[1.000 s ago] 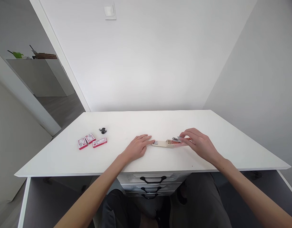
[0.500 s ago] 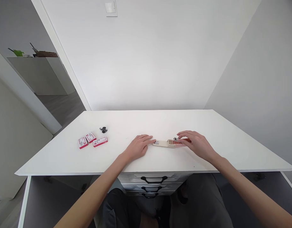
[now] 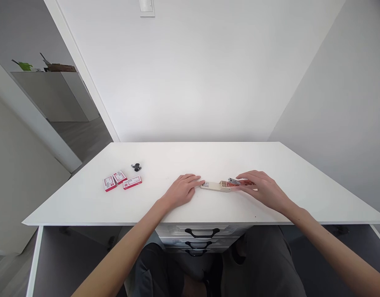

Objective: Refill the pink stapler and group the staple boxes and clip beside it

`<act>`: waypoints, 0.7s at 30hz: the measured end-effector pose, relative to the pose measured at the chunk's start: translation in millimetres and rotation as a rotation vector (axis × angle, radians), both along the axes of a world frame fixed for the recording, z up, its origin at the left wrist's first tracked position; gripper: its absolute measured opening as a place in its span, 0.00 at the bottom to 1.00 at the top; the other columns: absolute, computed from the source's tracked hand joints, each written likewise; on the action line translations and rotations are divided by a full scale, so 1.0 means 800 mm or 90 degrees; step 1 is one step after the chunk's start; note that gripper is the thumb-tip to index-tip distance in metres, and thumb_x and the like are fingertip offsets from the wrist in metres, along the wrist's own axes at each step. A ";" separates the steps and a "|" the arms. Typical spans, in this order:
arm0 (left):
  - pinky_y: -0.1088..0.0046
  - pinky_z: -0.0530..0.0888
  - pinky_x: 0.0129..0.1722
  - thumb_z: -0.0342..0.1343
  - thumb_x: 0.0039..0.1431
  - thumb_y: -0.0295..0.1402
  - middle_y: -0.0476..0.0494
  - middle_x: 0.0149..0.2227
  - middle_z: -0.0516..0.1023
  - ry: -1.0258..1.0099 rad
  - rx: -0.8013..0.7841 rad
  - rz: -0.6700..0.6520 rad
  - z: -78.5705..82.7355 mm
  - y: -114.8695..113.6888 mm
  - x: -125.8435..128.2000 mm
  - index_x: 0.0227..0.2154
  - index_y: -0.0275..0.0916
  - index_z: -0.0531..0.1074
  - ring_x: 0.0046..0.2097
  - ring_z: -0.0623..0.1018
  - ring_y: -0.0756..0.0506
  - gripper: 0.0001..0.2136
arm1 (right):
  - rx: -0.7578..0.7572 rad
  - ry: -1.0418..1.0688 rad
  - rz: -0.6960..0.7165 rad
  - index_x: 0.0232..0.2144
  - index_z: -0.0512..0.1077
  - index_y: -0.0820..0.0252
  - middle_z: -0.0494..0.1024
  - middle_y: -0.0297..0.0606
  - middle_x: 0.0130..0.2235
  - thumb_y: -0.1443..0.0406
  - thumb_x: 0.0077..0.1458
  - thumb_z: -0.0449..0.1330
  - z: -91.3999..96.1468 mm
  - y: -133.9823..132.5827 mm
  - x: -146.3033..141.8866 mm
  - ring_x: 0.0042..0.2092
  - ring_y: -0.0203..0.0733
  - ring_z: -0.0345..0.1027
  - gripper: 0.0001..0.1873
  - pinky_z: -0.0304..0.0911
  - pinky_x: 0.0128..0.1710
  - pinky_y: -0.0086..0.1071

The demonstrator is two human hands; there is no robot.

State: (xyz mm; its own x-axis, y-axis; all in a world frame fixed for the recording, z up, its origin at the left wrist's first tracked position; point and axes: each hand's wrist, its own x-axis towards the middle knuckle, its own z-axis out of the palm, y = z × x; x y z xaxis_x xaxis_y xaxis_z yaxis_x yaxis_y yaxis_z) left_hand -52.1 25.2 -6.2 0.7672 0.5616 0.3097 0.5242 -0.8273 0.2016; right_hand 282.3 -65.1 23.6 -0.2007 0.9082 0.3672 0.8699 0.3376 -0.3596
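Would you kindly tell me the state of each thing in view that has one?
Stapler: opened out
Three red-and-white boxes: apparently closed
Small black item: lying loose
Drawers: seemingly shut
Light switch: on or off, cannot tell

And here come both bare arms (image 3: 128, 249), angling forward and inward! The left hand (image 3: 181, 191) lies low, palm down, index finger (image 3: 198, 183) stretched rightward; opposite, the right hand (image 3: 260, 187) arches its fingers (image 3: 247, 174) leftward, thumb (image 3: 250, 191) nearer the body, fingertip contact too small to judge.
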 end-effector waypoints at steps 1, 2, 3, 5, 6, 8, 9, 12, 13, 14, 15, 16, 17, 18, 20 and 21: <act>0.54 0.66 0.65 0.46 0.67 0.24 0.48 0.64 0.72 0.000 -0.002 0.001 0.000 0.000 0.000 0.62 0.48 0.70 0.65 0.69 0.41 0.24 | -0.015 0.003 -0.005 0.48 0.76 0.48 0.82 0.40 0.49 0.45 0.65 0.56 0.001 -0.003 0.008 0.51 0.54 0.76 0.20 0.71 0.49 0.46; 0.54 0.66 0.65 0.46 0.67 0.24 0.48 0.64 0.72 0.001 -0.004 0.002 0.000 0.000 0.000 0.62 0.48 0.71 0.65 0.69 0.41 0.24 | -0.036 0.010 -0.012 0.49 0.76 0.47 0.83 0.39 0.50 0.45 0.64 0.56 0.001 -0.005 0.015 0.51 0.54 0.76 0.21 0.71 0.49 0.46; 0.54 0.66 0.65 0.46 0.66 0.24 0.48 0.64 0.72 0.001 -0.005 0.003 0.000 0.000 0.000 0.62 0.48 0.71 0.65 0.69 0.41 0.24 | -0.061 0.021 -0.024 0.49 0.76 0.47 0.83 0.38 0.50 0.44 0.64 0.57 0.002 -0.008 0.022 0.51 0.53 0.76 0.21 0.72 0.47 0.45; 0.53 0.66 0.65 0.46 0.66 0.24 0.48 0.64 0.72 0.002 -0.005 0.002 0.000 0.000 0.000 0.62 0.48 0.71 0.66 0.69 0.41 0.24 | -0.110 0.049 -0.052 0.49 0.76 0.45 0.84 0.36 0.49 0.43 0.62 0.58 0.004 -0.013 0.031 0.46 0.51 0.78 0.22 0.73 0.42 0.42; 0.53 0.66 0.65 0.46 0.67 0.24 0.48 0.64 0.73 0.002 -0.005 0.000 0.000 -0.001 0.001 0.62 0.48 0.71 0.66 0.69 0.41 0.24 | -0.130 0.067 -0.066 0.50 0.75 0.45 0.84 0.36 0.48 0.42 0.61 0.58 0.005 -0.015 0.032 0.43 0.50 0.78 0.23 0.73 0.39 0.41; 0.54 0.66 0.65 0.46 0.67 0.24 0.48 0.64 0.73 0.001 -0.007 -0.002 0.001 -0.001 0.001 0.61 0.48 0.71 0.66 0.69 0.41 0.24 | -0.150 0.112 -0.084 0.50 0.75 0.46 0.84 0.37 0.46 0.41 0.59 0.60 0.010 -0.017 0.028 0.40 0.49 0.78 0.25 0.72 0.35 0.39; 0.54 0.66 0.65 0.46 0.67 0.24 0.48 0.64 0.73 0.000 -0.008 -0.002 0.002 -0.001 0.001 0.61 0.48 0.71 0.66 0.69 0.41 0.24 | -0.149 0.143 -0.089 0.51 0.74 0.46 0.85 0.37 0.46 0.41 0.58 0.61 0.013 -0.017 0.023 0.40 0.49 0.78 0.26 0.72 0.35 0.39; 0.54 0.67 0.65 0.46 0.66 0.24 0.49 0.64 0.73 -0.002 -0.013 -0.002 0.002 -0.001 0.001 0.61 0.47 0.71 0.65 0.69 0.41 0.24 | -0.117 0.248 -0.072 0.51 0.72 0.48 0.85 0.39 0.45 0.41 0.57 0.63 0.024 -0.014 -0.001 0.41 0.50 0.79 0.27 0.73 0.39 0.40; 0.54 0.67 0.65 0.46 0.66 0.24 0.49 0.64 0.73 -0.002 -0.013 -0.003 0.002 -0.001 0.001 0.61 0.47 0.71 0.65 0.69 0.41 0.24 | -0.109 0.271 -0.059 0.51 0.72 0.49 0.85 0.39 0.45 0.41 0.57 0.63 0.027 -0.011 -0.011 0.40 0.50 0.79 0.28 0.73 0.40 0.41; 0.54 0.67 0.65 0.46 0.66 0.24 0.49 0.64 0.73 -0.004 -0.013 -0.003 0.001 -0.001 0.001 0.62 0.48 0.71 0.65 0.69 0.41 0.24 | -0.102 0.283 -0.048 0.50 0.72 0.50 0.85 0.40 0.44 0.41 0.56 0.63 0.030 -0.008 -0.020 0.39 0.50 0.79 0.28 0.73 0.40 0.42; 0.54 0.67 0.65 0.46 0.67 0.25 0.49 0.64 0.73 -0.005 -0.012 -0.005 0.001 -0.001 0.001 0.62 0.48 0.70 0.65 0.69 0.41 0.24 | -0.098 0.287 -0.041 0.49 0.73 0.51 0.85 0.41 0.43 0.40 0.55 0.63 0.032 -0.004 -0.028 0.38 0.50 0.79 0.28 0.73 0.40 0.43; 0.53 0.67 0.65 0.46 0.67 0.25 0.49 0.64 0.73 -0.007 -0.011 -0.006 0.000 -0.001 0.001 0.63 0.48 0.70 0.65 0.69 0.41 0.25 | -0.096 0.284 -0.034 0.48 0.73 0.51 0.85 0.41 0.41 0.40 0.55 0.63 0.034 0.000 -0.036 0.37 0.50 0.79 0.28 0.73 0.39 0.43; 0.53 0.67 0.65 0.46 0.67 0.25 0.49 0.64 0.73 -0.007 -0.011 -0.007 0.000 -0.001 0.000 0.63 0.49 0.69 0.65 0.69 0.41 0.25 | -0.094 0.278 -0.029 0.47 0.74 0.51 0.85 0.40 0.40 0.40 0.55 0.63 0.035 0.004 -0.044 0.36 0.50 0.79 0.28 0.73 0.38 0.42; 0.53 0.67 0.65 0.46 0.67 0.25 0.50 0.64 0.73 -0.007 -0.011 -0.008 0.000 -0.002 0.000 0.64 0.49 0.69 0.66 0.69 0.41 0.25 | -0.092 0.270 -0.028 0.46 0.74 0.52 0.84 0.40 0.38 0.40 0.55 0.63 0.036 0.008 -0.050 0.35 0.49 0.79 0.28 0.73 0.37 0.42; 0.54 0.66 0.65 0.46 0.67 0.25 0.50 0.64 0.73 -0.002 -0.011 -0.007 -0.001 -0.002 0.000 0.64 0.48 0.68 0.66 0.68 0.41 0.25 | -0.090 0.253 -0.028 0.44 0.75 0.52 0.83 0.38 0.36 0.40 0.55 0.63 0.036 0.015 -0.062 0.34 0.47 0.78 0.27 0.73 0.36 0.40; 0.54 0.66 0.65 0.45 0.67 0.25 0.50 0.64 0.72 0.000 -0.010 -0.006 -0.001 -0.003 0.000 0.64 0.48 0.68 0.66 0.68 0.41 0.25 | -0.091 0.247 -0.028 0.43 0.76 0.52 0.83 0.38 0.35 0.40 0.55 0.63 0.035 0.018 -0.067 0.33 0.47 0.77 0.27 0.73 0.35 0.39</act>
State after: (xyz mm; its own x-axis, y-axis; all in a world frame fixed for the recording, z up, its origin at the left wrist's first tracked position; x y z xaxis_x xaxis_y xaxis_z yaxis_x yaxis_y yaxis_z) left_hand -52.5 23.0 -7.1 0.7730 0.5586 0.3008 0.5160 -0.8294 0.2141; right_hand 228.9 -50.3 51.9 -0.0320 0.9601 0.2780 0.6733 0.2263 -0.7039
